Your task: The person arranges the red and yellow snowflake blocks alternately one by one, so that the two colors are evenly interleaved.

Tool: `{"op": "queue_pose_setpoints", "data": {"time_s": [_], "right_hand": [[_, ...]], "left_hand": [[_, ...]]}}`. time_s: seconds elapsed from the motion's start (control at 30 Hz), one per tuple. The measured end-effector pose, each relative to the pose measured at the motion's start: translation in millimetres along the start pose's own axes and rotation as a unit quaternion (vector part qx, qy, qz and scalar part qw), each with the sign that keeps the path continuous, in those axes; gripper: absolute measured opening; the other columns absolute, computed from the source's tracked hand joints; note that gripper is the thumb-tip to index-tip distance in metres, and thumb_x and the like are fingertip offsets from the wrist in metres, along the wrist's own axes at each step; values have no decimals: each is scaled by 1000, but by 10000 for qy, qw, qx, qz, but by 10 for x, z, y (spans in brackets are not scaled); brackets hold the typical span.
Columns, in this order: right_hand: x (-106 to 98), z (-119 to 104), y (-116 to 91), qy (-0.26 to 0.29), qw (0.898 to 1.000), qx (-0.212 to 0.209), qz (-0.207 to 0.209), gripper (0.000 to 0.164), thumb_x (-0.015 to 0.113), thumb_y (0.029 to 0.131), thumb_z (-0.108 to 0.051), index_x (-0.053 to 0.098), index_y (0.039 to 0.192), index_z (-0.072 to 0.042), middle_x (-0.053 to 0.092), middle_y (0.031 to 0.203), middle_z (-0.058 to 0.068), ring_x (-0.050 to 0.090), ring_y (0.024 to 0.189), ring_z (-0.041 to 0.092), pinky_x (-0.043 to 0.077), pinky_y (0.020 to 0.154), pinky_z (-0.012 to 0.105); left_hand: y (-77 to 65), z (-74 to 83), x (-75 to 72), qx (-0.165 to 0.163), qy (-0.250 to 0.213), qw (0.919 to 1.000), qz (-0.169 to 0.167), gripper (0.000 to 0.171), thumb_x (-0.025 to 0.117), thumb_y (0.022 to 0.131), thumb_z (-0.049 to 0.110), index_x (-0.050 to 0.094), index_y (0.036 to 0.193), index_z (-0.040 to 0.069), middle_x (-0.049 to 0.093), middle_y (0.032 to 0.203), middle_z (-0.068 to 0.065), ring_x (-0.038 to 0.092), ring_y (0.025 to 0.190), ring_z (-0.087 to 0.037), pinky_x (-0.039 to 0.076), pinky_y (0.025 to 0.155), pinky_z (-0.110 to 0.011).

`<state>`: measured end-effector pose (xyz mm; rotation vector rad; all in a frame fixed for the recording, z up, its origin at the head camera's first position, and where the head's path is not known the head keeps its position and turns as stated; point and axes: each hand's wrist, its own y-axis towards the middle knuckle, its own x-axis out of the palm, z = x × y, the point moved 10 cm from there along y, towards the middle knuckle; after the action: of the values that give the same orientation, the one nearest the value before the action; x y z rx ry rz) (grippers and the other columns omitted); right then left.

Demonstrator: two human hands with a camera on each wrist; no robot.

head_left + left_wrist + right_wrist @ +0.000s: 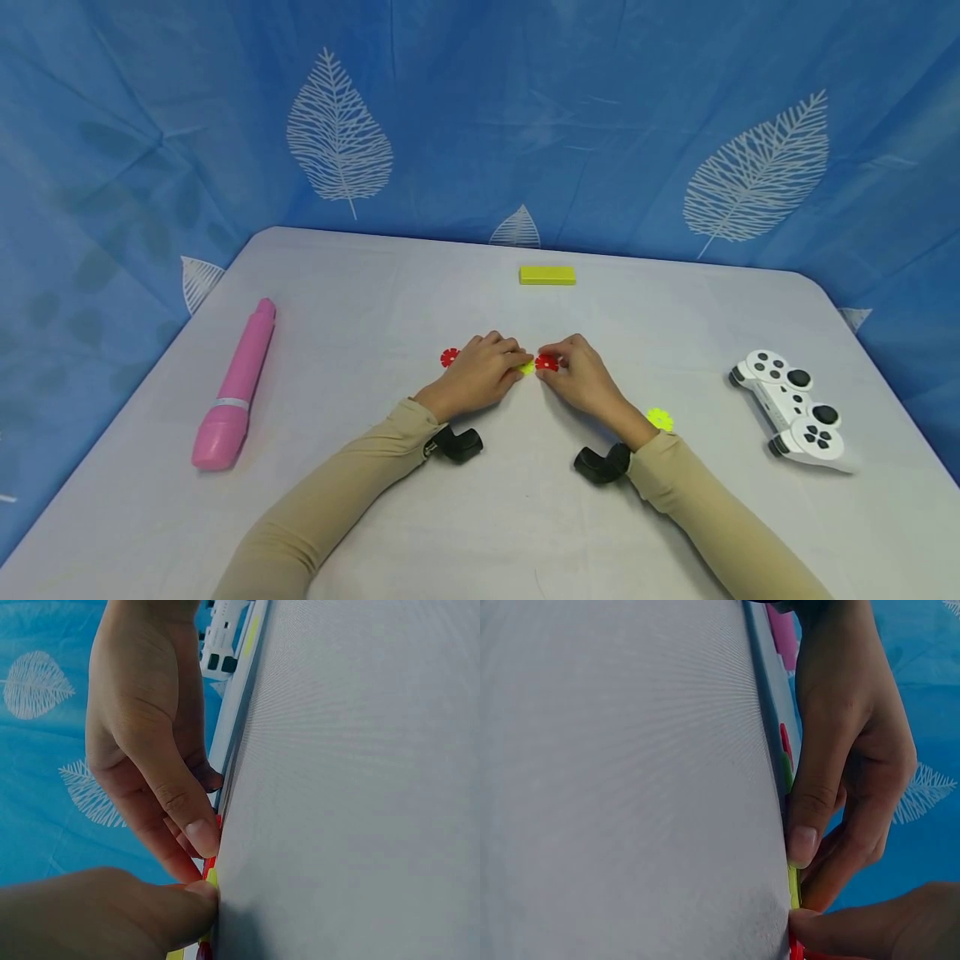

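Note:
Near the middle of the table, my left hand [483, 371] pinches a yellow notched plastic disc [527, 367], mostly hidden by the fingers. Just to its right, my right hand [581, 375] pinches a red notched disc [547, 363] between thumb and fingers. In the right wrist view the yellow disc [794, 889] and the red disc [796, 949] meet edge to edge, low against the table; whether they interlock I cannot tell. Another red disc [449, 357] shows beyond the left hand, with a green piece [787, 771] beside it in the right wrist view.
A loose yellow disc [660, 419] lies by the right wrist. A yellow block [547, 276] is at the back, a pink microphone-shaped object [236, 383] at the left, and a white game controller [795, 408] at the right. Behind the table hangs a blue curtain [525, 125].

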<state>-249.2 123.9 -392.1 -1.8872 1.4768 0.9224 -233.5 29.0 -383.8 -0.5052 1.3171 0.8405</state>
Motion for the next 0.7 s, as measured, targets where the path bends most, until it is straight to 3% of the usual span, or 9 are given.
{"op": "queue_pose_setpoints", "data": {"time_s": [0.33,0.7], "right_hand": [[-8,-17,3,-24,9999,-101,29,39,68,79,-14,60,116,-4,55,101,15,49,80,19,39,65,25],[-28,-20,-24,156,9996,-248,14,43,67,78,-9,56,119,-4,56,106,16,53,87,23,46,75,36]], "left_hand": [[3,3,-6,31,-11,10000,63,30,53,91,25,62,118,16,61,112,1,51,101,-17,42,86,-33],[-1,-15,2,-11,-130,9999,68,30,55,90,25,60,118,17,61,112,1,50,101,-17,41,86,-33]]}}
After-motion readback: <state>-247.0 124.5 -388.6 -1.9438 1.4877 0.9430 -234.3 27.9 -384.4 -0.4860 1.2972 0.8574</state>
